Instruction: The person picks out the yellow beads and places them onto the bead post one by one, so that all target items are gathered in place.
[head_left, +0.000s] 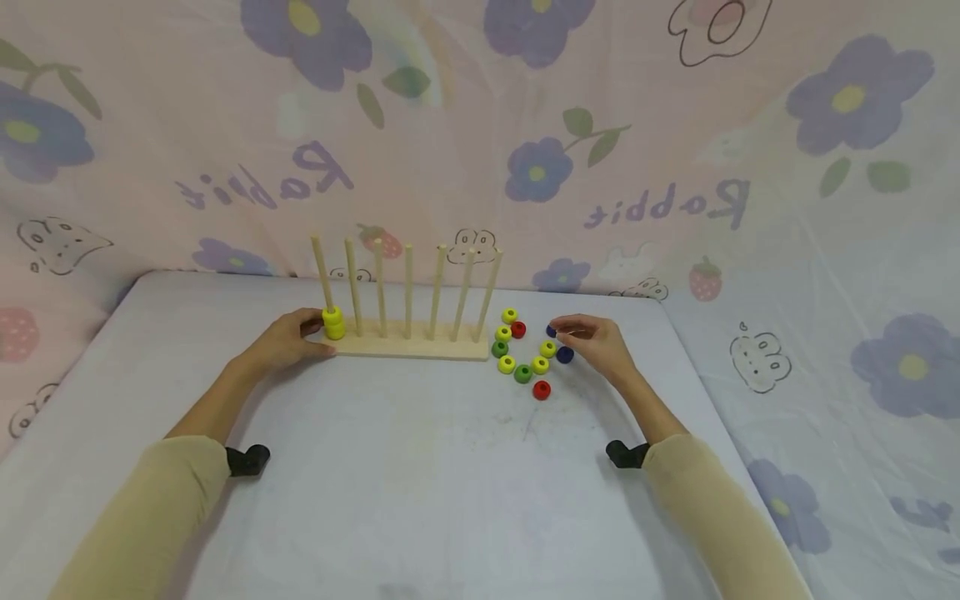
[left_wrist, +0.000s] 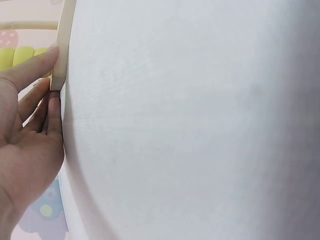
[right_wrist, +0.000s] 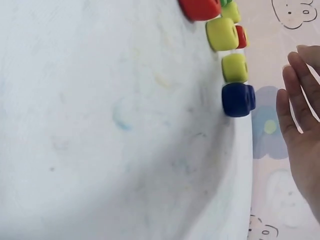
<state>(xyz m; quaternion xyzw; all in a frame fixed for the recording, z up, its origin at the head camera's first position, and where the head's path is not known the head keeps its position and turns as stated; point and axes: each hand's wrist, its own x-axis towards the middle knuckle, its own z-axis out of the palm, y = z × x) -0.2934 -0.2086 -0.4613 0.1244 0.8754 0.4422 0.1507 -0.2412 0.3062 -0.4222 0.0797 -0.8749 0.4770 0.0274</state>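
Observation:
My left hand [head_left: 285, 343] grips the left end of a pale wooden peg stand [head_left: 408, 347], with the thumb on its front edge, as the left wrist view [left_wrist: 61, 50] shows. Several upright pegs rise from the stand. Yellow beads [head_left: 333, 324] are stacked on the leftmost peg. My right hand [head_left: 600, 343] hovers above the loose beads at the right, its fingers loosely extended and nothing seen between them in the right wrist view. Beneath it lie a dark blue bead [head_left: 565, 355] and another blue bead [head_left: 552, 331], partly covered by the fingertips in the head view.
Right of the stand lie loose yellow beads [head_left: 540, 365], green beads [head_left: 522, 374] and red beads [head_left: 542, 390]. A white cloth covers the table [head_left: 420, 500]. Behind it hangs a flower-printed curtain [head_left: 450, 167]. Black wrist mounts [head_left: 249, 460] stick out at both sleeves.

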